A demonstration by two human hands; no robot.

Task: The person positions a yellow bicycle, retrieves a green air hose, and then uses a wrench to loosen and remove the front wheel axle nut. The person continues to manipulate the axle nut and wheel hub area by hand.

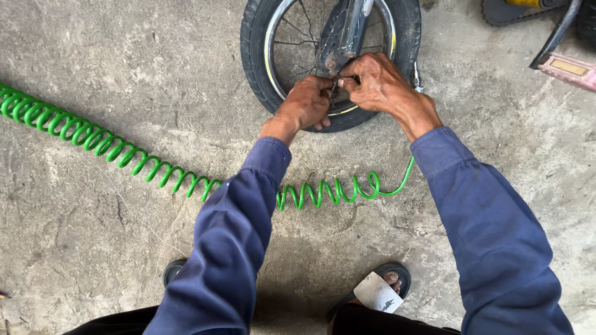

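A small bicycle wheel (257, 59) with a black tyre and silver rim stands on the concrete, its fork (347, 28) coming down to the hub. My left hand (305, 102) and my right hand (375, 80) meet at the lower rim, fingers pinched together on a small metal part, likely the tyre valve, which they mostly hide. A green coiled air hose (93, 138) runs across the floor from the left, passes under my left arm and curves up towards my right wrist, where a metal fitting (416, 79) shows beside the tyre.
A pink bicycle pedal (568, 69) and a dark crank arm (555, 34) sit at the upper right, with a chain guard (496, 12) behind. My sandalled feet (379, 291) stand at the bottom on rough grey concrete (93, 236).
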